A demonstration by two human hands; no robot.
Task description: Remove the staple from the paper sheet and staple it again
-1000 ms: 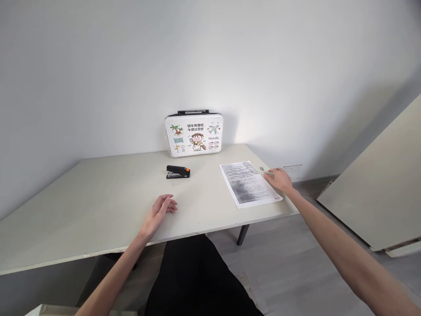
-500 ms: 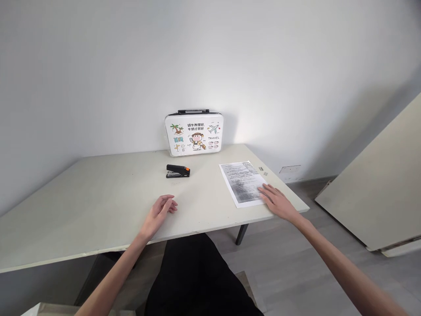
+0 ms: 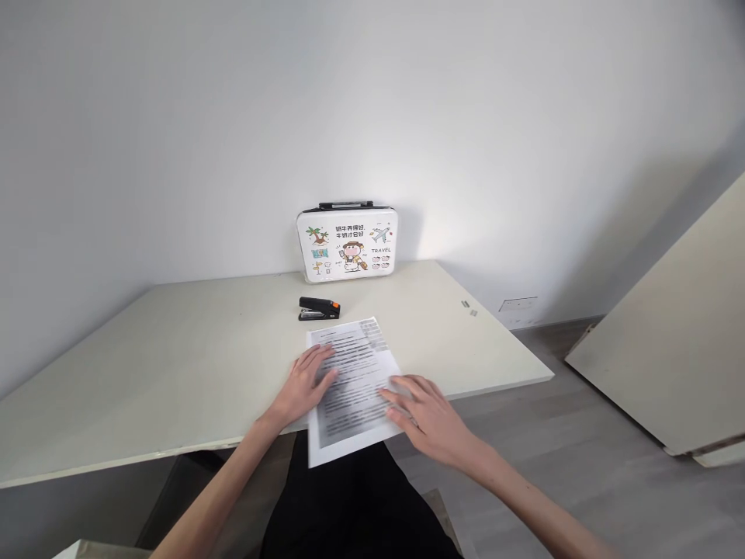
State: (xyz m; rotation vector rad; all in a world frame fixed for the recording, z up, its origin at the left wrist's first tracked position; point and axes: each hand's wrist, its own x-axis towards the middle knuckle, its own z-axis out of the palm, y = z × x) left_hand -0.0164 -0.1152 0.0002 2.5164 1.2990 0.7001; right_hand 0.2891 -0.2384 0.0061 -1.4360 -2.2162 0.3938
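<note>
A printed sheet of paper [image 3: 355, 380] lies at the front of the table, its lower edge sticking out past the table edge. My left hand [image 3: 303, 388] rests on its left side, fingers stretched out and thumb apart. On the right side, the fingers of my right hand [image 3: 427, 419] lie spread over the sheet's edge, slightly blurred. Just beyond the paper's top stands a black stapler [image 3: 319, 309] with an orange patch. Two small grey pieces, looking like strips of staples [image 3: 466, 303], lie at the table's right.
A white case [image 3: 349, 248] with cartoon prints and a black handle leans upright against the wall at the back of the white table [image 3: 192, 357]. A wall socket plate [image 3: 518, 303] sits low to the right. A large pale panel [image 3: 680, 334] stands beyond the table's right end.
My right hand has brought the paper left and toward me, from the table's right side to the front. My left hand has moved slightly right onto the sheet. The stapler stays put.
</note>
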